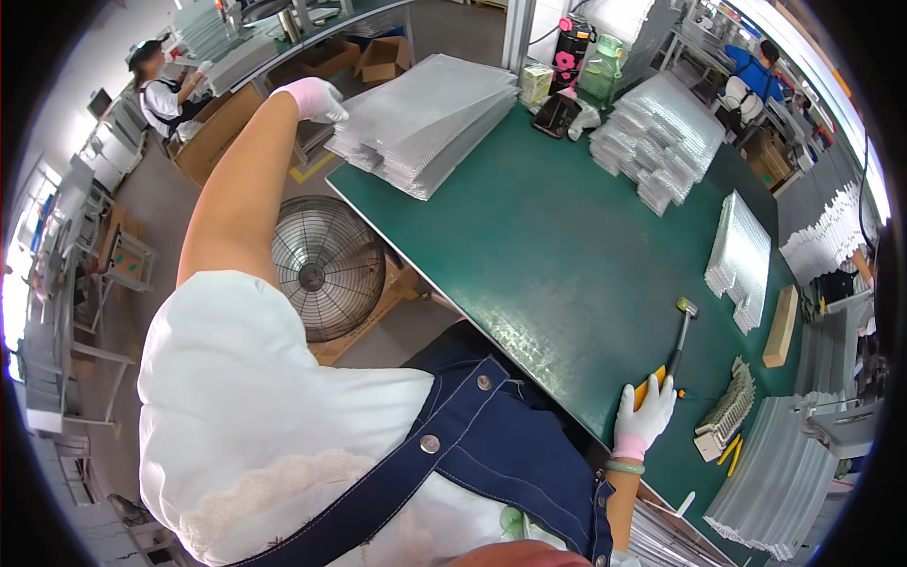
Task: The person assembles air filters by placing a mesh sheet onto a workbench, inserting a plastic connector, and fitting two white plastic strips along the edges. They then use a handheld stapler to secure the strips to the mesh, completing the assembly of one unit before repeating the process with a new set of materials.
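My left arm stretches far out to the left. The white-gloved left hand (pixel 322 100), with a pink cuff, is at the left edge of a stack of silvery perforated sheets (pixel 430 118). Its fingers reach toward the sheets and look loosely extended; whether they touch is unclear. My right hand (pixel 646 418), gloved the same way, rests on the green table near its front edge. Its thumb and fingers are closed round an orange-yellow piece (pixel 648 388), mostly covered by the glove. A hammer (pixel 678 342) with a dark shaft lies right against those fingertips.
More silvery sheets (pixel 661 132) are piled at the back right, with a smaller stack (pixel 742 255) nearer. A wooden block (pixel 780 327), a row of metal parts (pixel 727 411) and yellow-handled pliers (pixel 730 454) lie right. A floor fan (pixel 326 269) stands left of the green table (pixel 557 255).
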Tool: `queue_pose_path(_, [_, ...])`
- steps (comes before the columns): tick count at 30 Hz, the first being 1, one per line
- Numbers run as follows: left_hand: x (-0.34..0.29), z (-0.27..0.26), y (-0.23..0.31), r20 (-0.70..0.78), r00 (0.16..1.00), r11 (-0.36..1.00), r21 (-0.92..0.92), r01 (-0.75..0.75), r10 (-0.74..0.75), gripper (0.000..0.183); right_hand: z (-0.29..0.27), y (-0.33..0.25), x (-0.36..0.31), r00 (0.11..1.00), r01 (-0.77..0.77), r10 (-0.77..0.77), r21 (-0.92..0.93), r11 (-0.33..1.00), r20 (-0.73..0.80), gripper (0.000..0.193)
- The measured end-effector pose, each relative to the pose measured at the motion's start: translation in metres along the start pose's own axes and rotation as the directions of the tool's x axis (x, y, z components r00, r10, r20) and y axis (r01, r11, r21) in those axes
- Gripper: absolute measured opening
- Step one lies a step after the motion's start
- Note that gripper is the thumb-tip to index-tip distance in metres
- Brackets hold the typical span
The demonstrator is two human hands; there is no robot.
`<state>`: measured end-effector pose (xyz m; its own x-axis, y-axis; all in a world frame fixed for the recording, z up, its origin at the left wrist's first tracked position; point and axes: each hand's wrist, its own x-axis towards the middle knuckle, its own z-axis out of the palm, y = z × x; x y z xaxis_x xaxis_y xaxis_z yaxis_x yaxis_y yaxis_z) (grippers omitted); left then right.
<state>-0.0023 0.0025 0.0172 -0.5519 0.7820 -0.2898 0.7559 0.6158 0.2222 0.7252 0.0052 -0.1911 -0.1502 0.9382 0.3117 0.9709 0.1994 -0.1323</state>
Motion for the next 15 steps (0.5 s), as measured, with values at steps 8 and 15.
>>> queue_pose_path(8, [-0.059,0.029,0.032,-0.403,0.903,0.420,-0.802,-0.426,0.146,0.041,-0.001,-0.001,-0.001,1.000,-0.016,0.017,0.028,0.999,-0.008,0.054])
queue_pose_path(15, [-0.202,0.225,0.208,-0.184,0.776,0.777,-0.084,-0.624,0.604,0.059,0.003,0.016,0.012,0.964,-0.050,0.082,0.128,0.990,-0.255,0.051])
